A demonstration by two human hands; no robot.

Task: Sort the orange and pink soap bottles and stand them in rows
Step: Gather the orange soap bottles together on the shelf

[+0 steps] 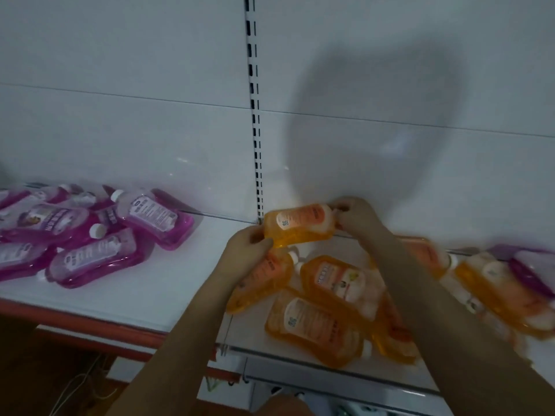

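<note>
I hold one orange soap bottle (300,223) sideways above the shelf, near the back wall. My left hand (247,246) grips its base end, and my right hand (356,214) grips its cap end. Below it, several orange bottles (318,325) lie flat in a loose heap on the right part of the white shelf (168,289). Several pink bottles (99,256) lie flat in a pile on the left part. One pink bottle (531,271) lies at the far right among orange ones. No bottle stands upright.
A slotted upright rail (255,115) runs down the white back panel between the two shelf sections. The shelf's front edge has a red strip (90,325) on the left. White cables lie on the floor (78,385) below. My shadow falls on the wall.
</note>
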